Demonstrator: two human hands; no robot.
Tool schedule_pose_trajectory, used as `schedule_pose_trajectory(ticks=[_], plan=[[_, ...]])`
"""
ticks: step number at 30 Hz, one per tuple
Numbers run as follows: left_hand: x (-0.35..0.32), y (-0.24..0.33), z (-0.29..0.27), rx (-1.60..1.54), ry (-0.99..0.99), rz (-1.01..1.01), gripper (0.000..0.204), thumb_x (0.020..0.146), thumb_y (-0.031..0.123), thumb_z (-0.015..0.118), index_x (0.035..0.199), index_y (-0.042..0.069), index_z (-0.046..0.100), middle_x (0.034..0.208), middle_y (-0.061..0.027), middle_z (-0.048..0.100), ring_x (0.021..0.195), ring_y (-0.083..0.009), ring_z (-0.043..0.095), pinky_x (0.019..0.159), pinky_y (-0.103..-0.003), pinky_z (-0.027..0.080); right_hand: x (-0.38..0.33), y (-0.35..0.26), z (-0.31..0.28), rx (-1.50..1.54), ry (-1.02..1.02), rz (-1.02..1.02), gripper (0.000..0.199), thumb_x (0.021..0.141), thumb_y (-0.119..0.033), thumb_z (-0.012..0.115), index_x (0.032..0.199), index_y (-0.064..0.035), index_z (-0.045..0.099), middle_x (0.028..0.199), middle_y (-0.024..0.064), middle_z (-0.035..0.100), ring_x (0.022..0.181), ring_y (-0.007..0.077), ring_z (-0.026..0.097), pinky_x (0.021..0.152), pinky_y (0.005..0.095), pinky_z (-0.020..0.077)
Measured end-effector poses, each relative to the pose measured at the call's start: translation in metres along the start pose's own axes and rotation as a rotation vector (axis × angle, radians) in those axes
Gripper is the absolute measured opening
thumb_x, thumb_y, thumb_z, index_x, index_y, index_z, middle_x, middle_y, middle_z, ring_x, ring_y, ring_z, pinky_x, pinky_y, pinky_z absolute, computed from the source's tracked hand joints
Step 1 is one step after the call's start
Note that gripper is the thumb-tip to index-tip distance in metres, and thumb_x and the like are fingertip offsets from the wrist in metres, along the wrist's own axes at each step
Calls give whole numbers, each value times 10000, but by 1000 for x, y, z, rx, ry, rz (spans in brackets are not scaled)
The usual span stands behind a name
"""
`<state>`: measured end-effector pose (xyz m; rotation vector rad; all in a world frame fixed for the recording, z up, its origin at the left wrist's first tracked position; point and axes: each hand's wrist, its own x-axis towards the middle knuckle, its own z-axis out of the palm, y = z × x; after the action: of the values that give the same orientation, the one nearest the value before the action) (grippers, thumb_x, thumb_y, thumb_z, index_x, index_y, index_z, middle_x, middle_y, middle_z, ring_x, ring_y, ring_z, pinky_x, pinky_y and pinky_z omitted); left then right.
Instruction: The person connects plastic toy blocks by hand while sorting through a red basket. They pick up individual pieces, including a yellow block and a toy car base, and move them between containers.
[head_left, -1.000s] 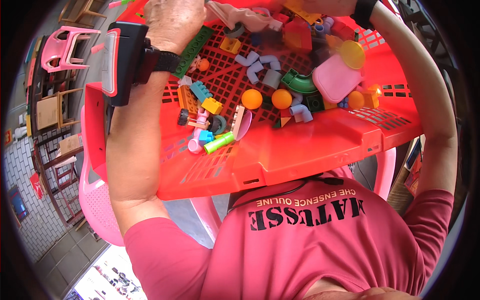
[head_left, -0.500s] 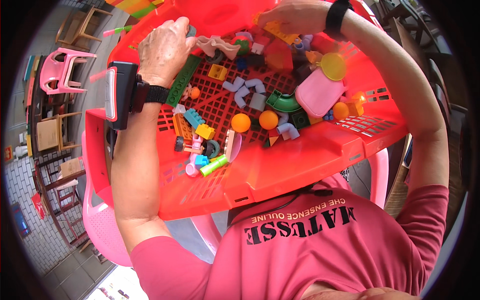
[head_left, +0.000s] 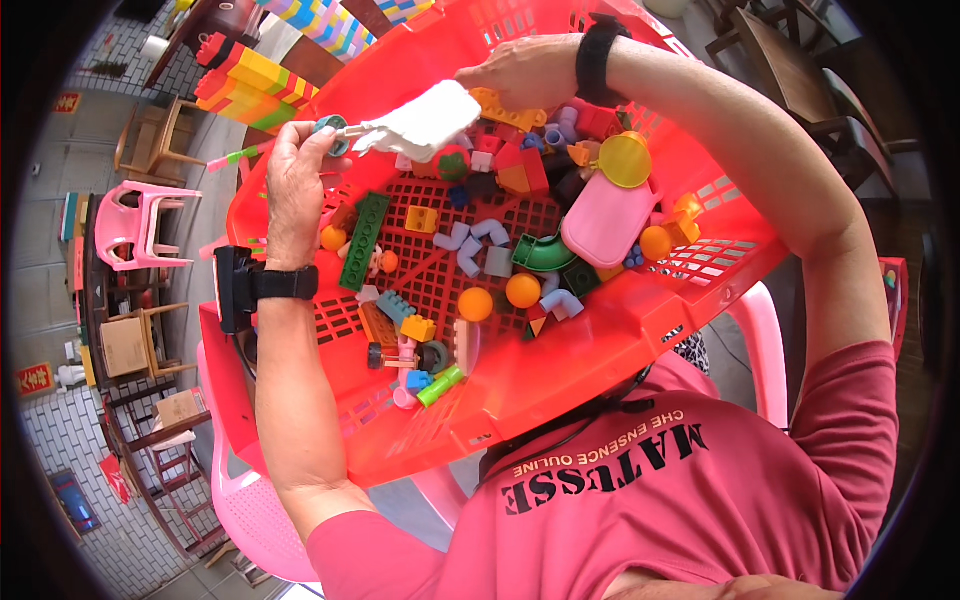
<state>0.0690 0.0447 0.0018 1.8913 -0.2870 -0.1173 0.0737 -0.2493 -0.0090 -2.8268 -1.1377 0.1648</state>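
At the far left of the red basket (head_left: 590, 335), my left hand (head_left: 297, 180) is closed on a toy car base (head_left: 425, 122). Its dark teal wheel (head_left: 331, 134) sits by the fingertips, and the pale, wavy body glares white in the light. Toward the far side, my right hand (head_left: 525, 72) has its fingers bent and pressed together near the base's other end. What they hold, if anything, is hidden. Just beneath that hand lies an orange block piece (head_left: 508, 110). A long green brick (head_left: 365, 240) leans below my left hand.
Inside the basket lie orange balls (head_left: 475, 304), grey curved tubes (head_left: 470, 255), a green curved slide (head_left: 543, 253), a pink lid-like piece (head_left: 605, 222) and a yellow disc (head_left: 625, 160). Stacked colored bricks (head_left: 255, 88) stand beyond the rim. A pink chair (head_left: 125, 225) is at left.
My left hand has lifted the toy car base above the other pieces, and it now shows bright white. My right hand has shifted left and nearer. The whole view has turned slightly.
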Motion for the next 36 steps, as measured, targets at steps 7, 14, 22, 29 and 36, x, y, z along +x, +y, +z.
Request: schedule_pose_trajectory(ticks=[7, 14, 22, 29, 36], plan=[[2, -3, -3, 89, -39, 12, 164, 909, 128, 526, 1030, 28, 571, 906, -32, 610, 841, -97, 587, 748, -243, 472, 0, 3, -1, 68, 32, 10, 503, 798, -101, 554, 1278, -93, 402, 967, 212, 617, 944, 363, 610, 807, 474, 472], [-3, 0, 2, 503, -339, -125, 240, 765, 138, 638, 971, 15, 628, 865, -78, 653, 828, -151, 627, 746, -289, 482, 0, -5, -15, 278, 143, 24, 459, 800, -136, 566, 1250, -110, 480, 837, 143, 610, 772, 299, 617, 699, 385, 489], [-16, 17, 57, 828, -143, 643, 807, 744, 189, 749, 1415, 98, 310, 1227, -136, 554, 1109, -295, 571, 926, -388, 462, -9, -28, -34, 797, -34, 63, 371, 858, -241, 574, 1197, -96, 529, 828, 56, 638, 667, 140, 618, 560, 268, 489], [-13, 11, 53, 783, -277, 396, 422, 803, 177, 690, 1169, 24, 547, 1008, -184, 636, 963, -326, 629, 823, -370, 487, 2, 3, -27, 376, 91, 108, 329, 896, -301, 564, 1114, -56, 595, 913, 114, 665, 832, 225, 672, 725, 345, 529], [-11, 8, 37, 819, -220, 354, 353, 740, 209, 728, 1039, 55, 624, 950, -154, 640, 870, -331, 634, 747, -407, 502, 0, 7, 12, -261, -415, 297, 333, 898, -160, 478, 1214, -63, 527, 1030, 152, 650, 975, 337, 632, 823, 431, 507]])
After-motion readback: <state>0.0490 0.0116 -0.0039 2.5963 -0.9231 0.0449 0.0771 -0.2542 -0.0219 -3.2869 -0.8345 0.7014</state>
